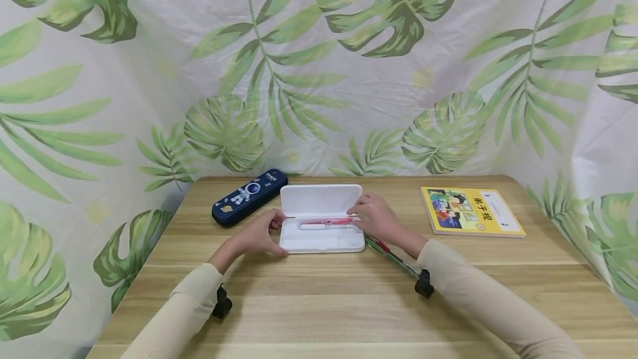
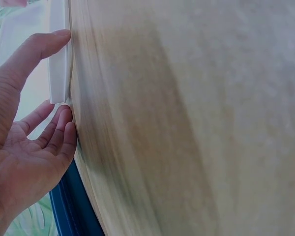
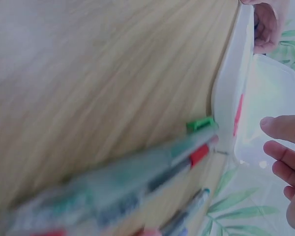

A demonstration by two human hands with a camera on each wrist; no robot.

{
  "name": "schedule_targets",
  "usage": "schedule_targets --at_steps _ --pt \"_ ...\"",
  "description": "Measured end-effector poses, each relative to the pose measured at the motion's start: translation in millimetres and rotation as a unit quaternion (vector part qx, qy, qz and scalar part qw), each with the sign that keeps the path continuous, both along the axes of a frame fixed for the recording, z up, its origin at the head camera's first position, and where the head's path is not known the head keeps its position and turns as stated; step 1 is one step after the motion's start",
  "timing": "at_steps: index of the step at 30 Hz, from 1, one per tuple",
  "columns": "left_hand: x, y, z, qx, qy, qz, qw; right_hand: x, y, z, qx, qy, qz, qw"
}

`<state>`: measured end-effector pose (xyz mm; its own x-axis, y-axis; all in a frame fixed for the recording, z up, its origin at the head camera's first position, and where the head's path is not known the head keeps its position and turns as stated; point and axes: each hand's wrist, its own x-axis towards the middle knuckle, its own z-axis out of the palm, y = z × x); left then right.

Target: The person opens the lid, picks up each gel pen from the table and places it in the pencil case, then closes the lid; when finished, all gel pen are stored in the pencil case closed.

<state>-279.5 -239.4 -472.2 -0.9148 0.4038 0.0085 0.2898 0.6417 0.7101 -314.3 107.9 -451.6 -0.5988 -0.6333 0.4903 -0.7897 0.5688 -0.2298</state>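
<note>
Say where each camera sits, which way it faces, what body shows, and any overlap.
Head: worn on the head, facing forward and down at the open white rectangular pencil case; left hand, right hand and beige sleeves show.
Left wrist: on that wrist, facing the pencil case's edge and wooden table; left hand's fingers show.
Right wrist: on that wrist, facing across blurred green and red pens toward the pencil case; right hand's fingers at right, left hand at top.
Shared: head and right wrist show both hands.
</note>
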Motion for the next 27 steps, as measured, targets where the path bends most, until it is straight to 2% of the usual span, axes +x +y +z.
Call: schedule_targets --at_steps 2,9,13,17,24,27 --pt "-0.3 -0.3 -0.1 0.001 -0.001 0.0 1.0 3.0 8 3.4 -0.015 -0.011 -0.004 0.9998" --pt "-0.4 -0.8 0.4 0.005 -0.003 -0.003 1.0 3.8 39 7.2 -0.023 0.0 -0.015 0.9996" --pt "-0.1 -0.5 0.5 0.006 -0.001 -0.003 1.0 6.3 57 10.5 -0.02 -0.027 -0.028 0.999" --pt "0.2 0.2 0.9 0.007 0.0 -0.003 1.0 9.9 74 10.9 -0.013 -0.051 -0.044 0.9976" --pt "-0.5 -0.3 -0.1 0.004 -0.001 -0.005 1.0 14.6 98 4.3 0.019 -0.043 -0.064 0.9968" --pt "-1.5 -0.4 -0.8 -0.003 0.0 -0.004 1.0 17.3 110 3.1 0.04 -0.052 -0.063 0.9959"
